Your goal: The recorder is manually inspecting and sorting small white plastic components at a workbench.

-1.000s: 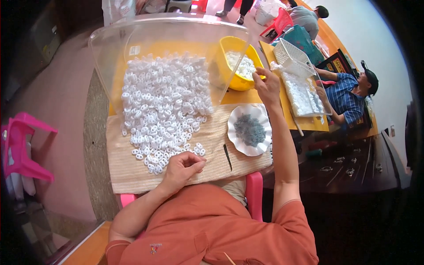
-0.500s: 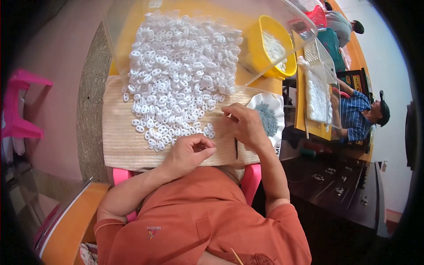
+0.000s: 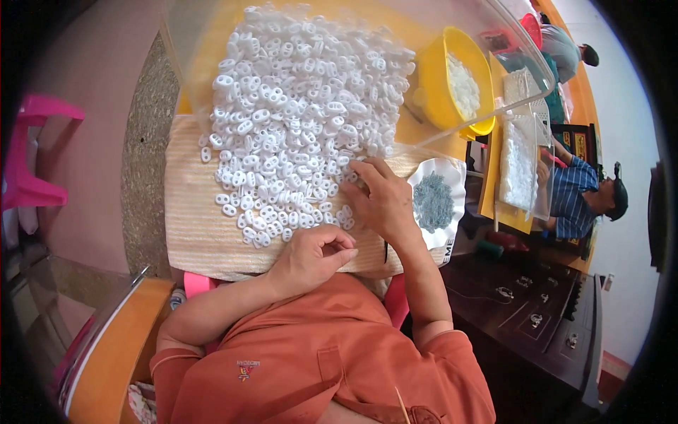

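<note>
In the head view, a big heap of white two-holed pieces (image 3: 304, 113) lies loose on the towel (image 3: 191, 233), unsorted as far as shows; the yellow tub (image 3: 432, 88) holds some white stuff, whether finished work I cannot tell. The right hand (image 3: 381, 198) has thumb and fingers apart at the heap's edge, left of the plate (image 3: 453, 178) of grey bits (image 3: 433, 201). The left hand (image 3: 314, 256) is curled; anything pinched there is hidden. A clear cover (image 3: 530, 39) blurs the far pieces; the dark stick (image 3: 385, 252) is partly covered.

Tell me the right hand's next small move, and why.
The right hand should probably pinch one white piece from the pile: the hand is at the pile's right edge, with white pieces close beside its fingers.
</note>
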A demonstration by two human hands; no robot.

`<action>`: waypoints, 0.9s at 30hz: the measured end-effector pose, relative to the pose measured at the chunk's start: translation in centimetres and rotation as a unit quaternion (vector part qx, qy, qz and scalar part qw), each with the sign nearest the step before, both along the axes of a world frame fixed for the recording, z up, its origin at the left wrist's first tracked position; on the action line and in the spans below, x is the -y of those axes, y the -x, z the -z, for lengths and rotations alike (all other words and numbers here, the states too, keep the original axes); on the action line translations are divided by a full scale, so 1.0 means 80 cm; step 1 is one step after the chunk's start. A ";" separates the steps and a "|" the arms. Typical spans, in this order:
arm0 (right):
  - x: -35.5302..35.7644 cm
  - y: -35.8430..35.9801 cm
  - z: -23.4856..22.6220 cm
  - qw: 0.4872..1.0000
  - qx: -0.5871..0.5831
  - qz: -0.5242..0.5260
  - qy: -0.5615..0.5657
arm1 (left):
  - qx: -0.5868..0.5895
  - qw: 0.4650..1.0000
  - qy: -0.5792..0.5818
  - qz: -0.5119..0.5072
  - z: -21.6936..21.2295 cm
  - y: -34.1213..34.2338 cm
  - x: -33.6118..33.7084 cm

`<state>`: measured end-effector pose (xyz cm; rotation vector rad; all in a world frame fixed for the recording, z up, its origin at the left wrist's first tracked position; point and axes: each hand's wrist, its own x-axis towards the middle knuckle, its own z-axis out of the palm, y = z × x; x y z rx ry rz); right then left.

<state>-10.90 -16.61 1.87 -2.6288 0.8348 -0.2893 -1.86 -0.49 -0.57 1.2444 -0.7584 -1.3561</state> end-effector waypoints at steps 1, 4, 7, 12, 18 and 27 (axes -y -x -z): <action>0.000 0.001 0.002 1.000 0.012 -0.002 0.001 | 0.006 1.000 0.001 0.001 0.000 0.000 0.000; 0.002 0.006 0.005 0.999 0.041 -0.026 0.012 | 0.020 1.000 0.000 0.004 0.002 0.001 0.001; -0.002 0.009 0.002 0.999 0.027 0.005 -0.033 | 0.023 1.000 -0.003 -0.002 0.001 0.003 0.001; -0.005 0.018 0.002 0.999 0.007 -0.004 -0.040 | 0.018 1.000 0.003 0.007 0.008 0.005 -0.002; -0.009 0.017 -0.015 0.998 -0.014 -0.027 -0.060 | 0.018 1.000 0.010 0.014 0.008 0.003 -0.005; -0.007 0.032 -0.008 0.995 0.016 -0.020 -0.100 | 0.034 0.998 0.043 0.012 0.013 0.007 -0.008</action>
